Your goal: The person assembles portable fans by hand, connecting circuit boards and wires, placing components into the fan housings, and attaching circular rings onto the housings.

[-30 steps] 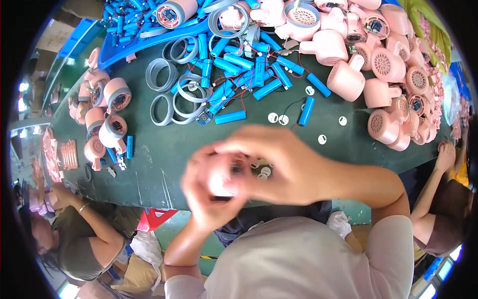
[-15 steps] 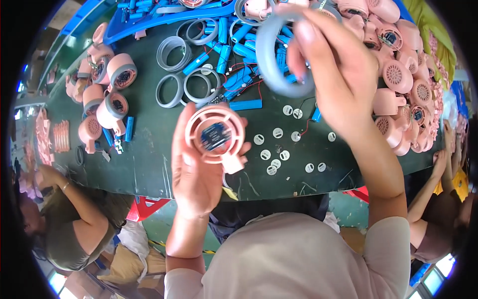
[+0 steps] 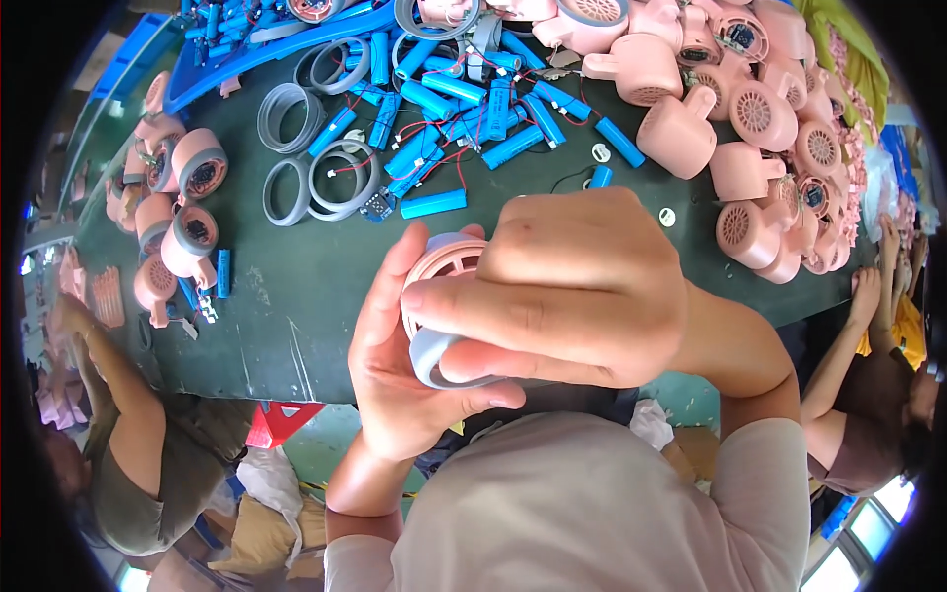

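Observation:
My left hand (image 3: 387,380) is wrapped round a round pink fan housing (image 3: 444,262) above the near part of the table. My right hand (image 3: 582,286) reaches across it, fingers closed on a smooth grey ring (image 3: 432,357) that sits against the housing's open end. How far the ring is on cannot be seen, since my right fingers cover most of both parts. Beyond my hands lie loose grey rings (image 3: 287,192) and blue cylindrical batteries (image 3: 434,203) with thin red wires. Beside the rings is a small circuit board (image 3: 378,205).
Pink fan housings are heaped at the right (image 3: 679,136); several with grey rings stand at the left (image 3: 200,163). A blue tray (image 3: 187,84) of batteries is at the far left. Small white discs (image 3: 667,217) lie on the dark green table (image 3: 266,296). Other people work at both sides.
My right hand has come down and nearer, bringing the grey ring from above the batteries onto the housing. The housing, earlier facing up with its circuit board showing, is now tilted and mostly covered.

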`<state>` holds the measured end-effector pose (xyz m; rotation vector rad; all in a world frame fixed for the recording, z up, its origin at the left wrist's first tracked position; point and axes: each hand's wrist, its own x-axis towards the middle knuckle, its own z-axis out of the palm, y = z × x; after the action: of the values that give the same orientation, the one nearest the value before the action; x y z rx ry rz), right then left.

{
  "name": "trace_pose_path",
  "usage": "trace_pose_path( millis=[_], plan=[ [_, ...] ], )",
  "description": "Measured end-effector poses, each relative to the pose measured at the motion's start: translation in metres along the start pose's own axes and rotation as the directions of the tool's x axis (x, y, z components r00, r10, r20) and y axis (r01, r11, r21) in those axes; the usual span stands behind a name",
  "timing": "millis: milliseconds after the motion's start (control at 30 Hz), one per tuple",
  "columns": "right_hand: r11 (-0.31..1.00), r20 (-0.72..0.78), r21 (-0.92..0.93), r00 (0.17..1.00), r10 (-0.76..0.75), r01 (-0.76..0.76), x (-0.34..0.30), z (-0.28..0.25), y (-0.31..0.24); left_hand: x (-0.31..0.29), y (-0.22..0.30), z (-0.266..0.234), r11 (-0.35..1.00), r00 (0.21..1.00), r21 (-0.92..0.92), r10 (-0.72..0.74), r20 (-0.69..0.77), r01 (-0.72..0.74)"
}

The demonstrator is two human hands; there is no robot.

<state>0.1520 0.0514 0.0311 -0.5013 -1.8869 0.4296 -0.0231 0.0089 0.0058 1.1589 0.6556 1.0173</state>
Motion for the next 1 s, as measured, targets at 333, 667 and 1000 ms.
trace_pose_path(
  millis=[333,667,1000],
  plan=[
    [0.996,0.056,0.059,0.997,0.056,-0.059,0.004,-0.007,-0.003,-0.006,0.003,0.001,0.981,0.986,-0.115,-0.160,-0.041,0.154],
    [0.992,0.495,-0.011,0.861,0.117,-0.129,0.026,-0.025,-0.007,-0.015,0.006,-0.004,0.940,0.936,-0.031,-0.340,-0.093,0.339],
    [0.994,0.503,0.012,0.859,0.090,-0.111,0.022,-0.026,-0.007,-0.017,0.000,-0.001,0.925,0.923,-0.125,-0.371,-0.099,0.358]
  ],
)
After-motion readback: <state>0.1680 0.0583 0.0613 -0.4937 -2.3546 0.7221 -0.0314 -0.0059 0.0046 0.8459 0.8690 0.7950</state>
